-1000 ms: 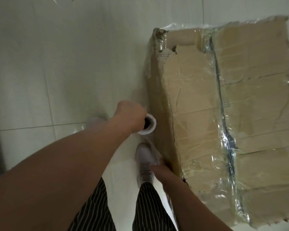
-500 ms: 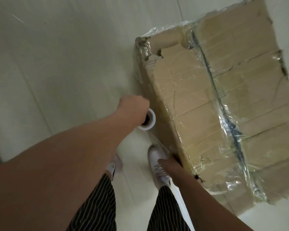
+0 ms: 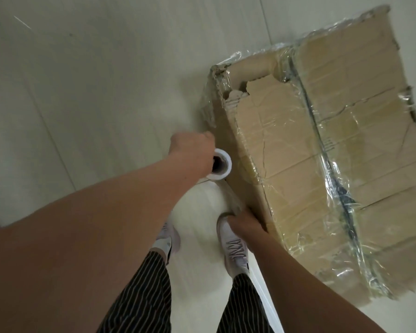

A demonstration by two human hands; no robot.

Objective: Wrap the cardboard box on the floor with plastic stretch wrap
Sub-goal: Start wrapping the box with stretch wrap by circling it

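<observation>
left grip (image 3: 192, 148) holds roll (image 3: 221, 166) top | right grip (image 3: 244, 224) holds roll bottom | film (image 3: 334, 179) likely light, clingy; hold core ends

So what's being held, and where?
The left hand grips the stretch wrap roll at its top end; the right hand seems to hold its lower end.

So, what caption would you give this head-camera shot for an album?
Left hand atop and right hand below hold a stretch wrap roll upright beside a partly wrapped cardboard box.
</observation>
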